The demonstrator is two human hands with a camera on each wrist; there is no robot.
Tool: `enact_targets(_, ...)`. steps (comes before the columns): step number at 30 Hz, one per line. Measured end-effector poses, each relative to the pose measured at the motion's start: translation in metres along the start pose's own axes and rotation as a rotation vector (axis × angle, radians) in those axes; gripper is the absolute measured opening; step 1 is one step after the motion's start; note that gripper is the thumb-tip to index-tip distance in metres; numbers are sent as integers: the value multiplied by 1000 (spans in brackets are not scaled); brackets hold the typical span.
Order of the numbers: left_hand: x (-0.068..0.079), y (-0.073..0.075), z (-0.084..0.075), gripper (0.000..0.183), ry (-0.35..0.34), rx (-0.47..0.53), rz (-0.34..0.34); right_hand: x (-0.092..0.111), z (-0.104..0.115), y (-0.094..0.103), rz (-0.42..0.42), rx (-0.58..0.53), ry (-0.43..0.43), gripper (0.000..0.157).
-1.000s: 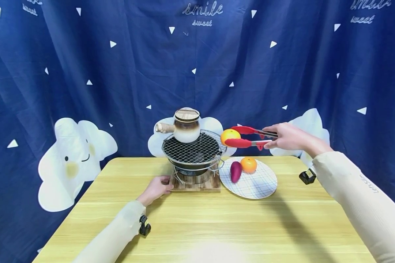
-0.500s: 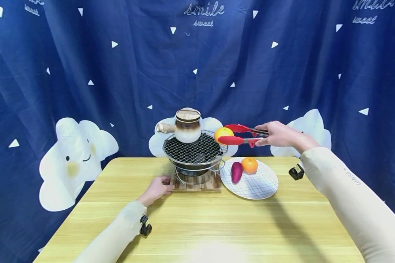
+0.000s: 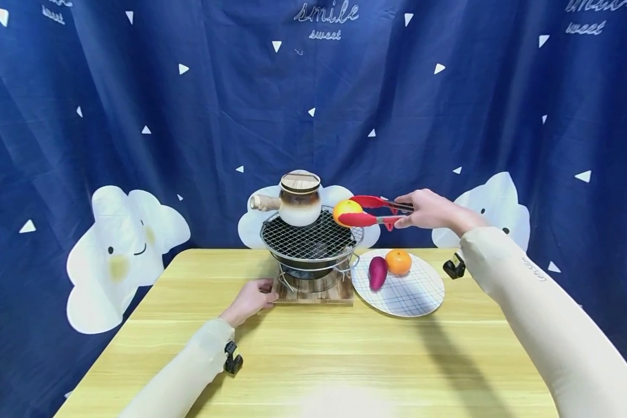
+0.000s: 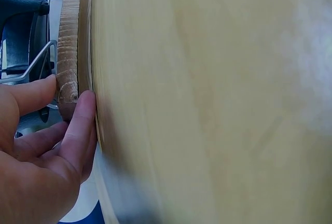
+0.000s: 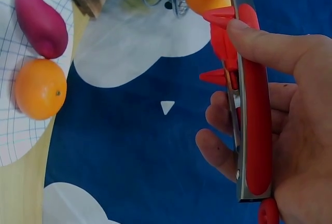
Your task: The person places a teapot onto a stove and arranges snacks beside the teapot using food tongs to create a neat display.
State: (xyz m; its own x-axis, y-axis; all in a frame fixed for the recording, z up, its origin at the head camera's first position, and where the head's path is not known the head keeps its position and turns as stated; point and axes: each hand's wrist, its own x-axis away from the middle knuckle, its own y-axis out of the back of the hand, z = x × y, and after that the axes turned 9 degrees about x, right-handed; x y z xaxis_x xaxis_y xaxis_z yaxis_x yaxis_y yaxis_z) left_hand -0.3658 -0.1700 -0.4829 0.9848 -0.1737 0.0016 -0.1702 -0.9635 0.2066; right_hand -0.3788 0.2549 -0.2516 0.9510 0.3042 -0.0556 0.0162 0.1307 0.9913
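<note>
My right hand (image 3: 432, 209) grips red-tipped metal tongs (image 5: 255, 99), thumb on one arm and fingers on the other. An orange (image 3: 347, 213) is clasped between their red tips, at the right side of the round grill (image 3: 313, 238); whether it touches the wire mesh I cannot tell. My left hand (image 3: 249, 301) pinches the front left corner of the wooden board (image 4: 69, 42) under the grill, the thumb on one face and fingers on the other. A pot (image 3: 299, 206) with a wooden lid and side handle stands at the back of the mesh.
Right of the grill lies a white checked plate (image 3: 413, 299) bearing a purple sweet potato (image 3: 378, 273) and a second orange (image 3: 399, 262). Everything stands on a light wooden table (image 3: 313, 354). A blue curtain (image 3: 209, 116) hangs behind the table's far edge.
My right hand has carried the tongs and orange leftward, from beside the grill to over its right edge. The left hand keeps its place on the board.
</note>
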Motion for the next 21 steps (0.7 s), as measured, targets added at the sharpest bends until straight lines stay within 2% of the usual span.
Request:
enact_targets(5,0,-1,0,54,-2,3,1,-9,4,-1,9,0,-28,68)
enact_targets(21,-1,-1,1,53,7,-13,-7,-23,16,-5,-4,-1,-8,64)
